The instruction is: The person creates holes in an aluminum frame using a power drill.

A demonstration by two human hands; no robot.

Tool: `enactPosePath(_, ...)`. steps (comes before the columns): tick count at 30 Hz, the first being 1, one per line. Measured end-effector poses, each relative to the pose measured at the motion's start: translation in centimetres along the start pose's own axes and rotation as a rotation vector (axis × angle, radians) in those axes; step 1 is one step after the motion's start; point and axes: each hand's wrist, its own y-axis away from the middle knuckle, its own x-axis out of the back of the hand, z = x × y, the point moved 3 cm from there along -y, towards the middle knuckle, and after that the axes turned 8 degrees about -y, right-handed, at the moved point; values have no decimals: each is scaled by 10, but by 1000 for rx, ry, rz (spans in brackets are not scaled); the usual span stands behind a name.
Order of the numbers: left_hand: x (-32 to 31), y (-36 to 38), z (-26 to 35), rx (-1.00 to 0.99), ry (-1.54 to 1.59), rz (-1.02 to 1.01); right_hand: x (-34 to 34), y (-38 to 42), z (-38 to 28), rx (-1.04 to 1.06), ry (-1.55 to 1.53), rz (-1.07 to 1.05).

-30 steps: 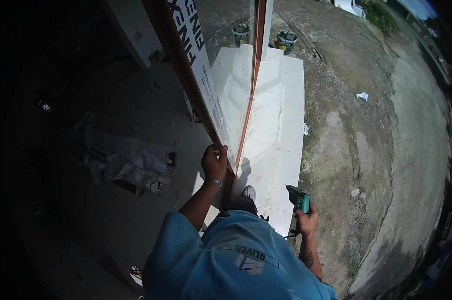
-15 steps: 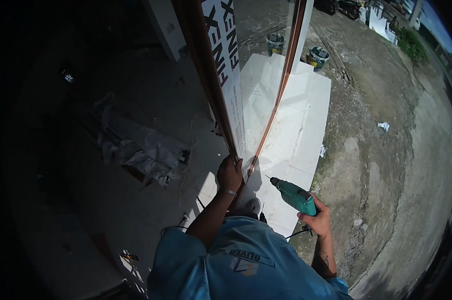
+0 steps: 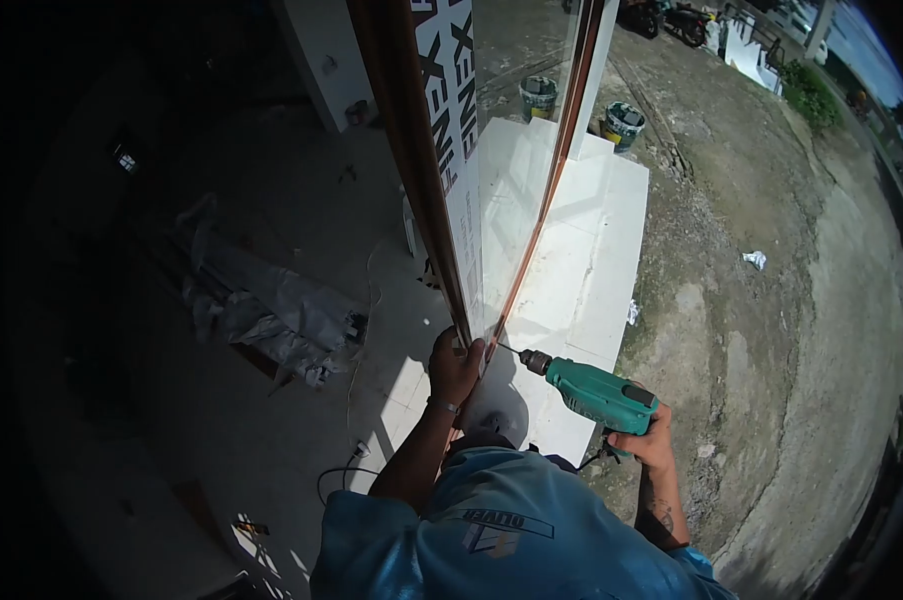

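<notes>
In my right hand [image 3: 649, 440] is a green corded power drill [image 3: 603, 394], held by its handle and pointing left. Its thin bit reaches right to the lower end of a brown frame post, close beside my left hand [image 3: 455, 368]. That hand is wrapped round the brown frame edge [image 3: 420, 150] of an upright panel, thumb on the side facing the drill. White protective film [image 3: 461, 110] with large black FINEX lettering covers this panel. A second brown frame edge [image 3: 533, 235] with clear glass stands just to its right.
White floor tiles [image 3: 596, 235] form a step outside, with two paint buckets [image 3: 623, 127] at its far end. Indoors, a plastic-wrapped bundle [image 3: 281, 300] lies on the shaded floor. A cable [image 3: 331, 472] runs beside my left arm. Rough concrete ground [image 3: 701, 350] stretches away on the right.
The drill has come closer to the frame, its bit now at the brown post by my left hand. My left hand keeps its hold on the frame and sits slightly lower in view.
</notes>
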Motion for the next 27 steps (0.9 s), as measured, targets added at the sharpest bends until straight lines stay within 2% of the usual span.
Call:
enactPosePath(1,-3,4,1,19,165,10,2,-5,0,50,0,-59)
enactPosePath(2,-5,7,4,25,166,17,7,-13,-2,47,2,-67)
enactPosePath(4,-10,19,5,126,381,-47,6,-30,-5,55,26,-275)
enactPosePath(5,-16,27,1,135,382,-26,6,-38,-3,49,29,-297)
enactPosePath(7,-33,46,-12,268,384,190,2,-53,4,-38,-12,-419)
enactPosePath(8,-36,53,-6,275,391,221,-2,-64,4,-40,-2,-451)
enactPosePath(10,-44,71,17,174,1171,137,-20,-83,14,-166,-100,-587)
enactPosePath(11,-40,72,56,67,1270,187,-26,-93,25,14,-44,-637)
enactPosePath(12,-35,71,76,60,1261,234,-30,-101,40,196,3,-687)
enactPosePath(14,-40,76,101,-81,1313,100,-36,-110,56,316,182,-761)
enactPosePath(15,-52,81,96,42,1585,157,-32,-107,74,285,171,-813)
enactPosePath(18,-79,90,65,124,1489,313,-14,-123,98,140,-17,-1011)
enactPosePath(20,-79,100,66,278,1348,403,1,-136,84,301,168,-1272)
enactPosePath(21,-74,104,69,277,1338,435,6,-145,77,455,111,-1305)
enactPosePath(22,-67,106,73,304,1204,402,8,-151,57,448,125,-1258)
enactPosePath(24,-63,109,82,317,1055,381,0,-176,39,614,240,-1143)
enactPosePath(27,-65,120,81,362,968,542,-30,-196,20,742,226,-866)
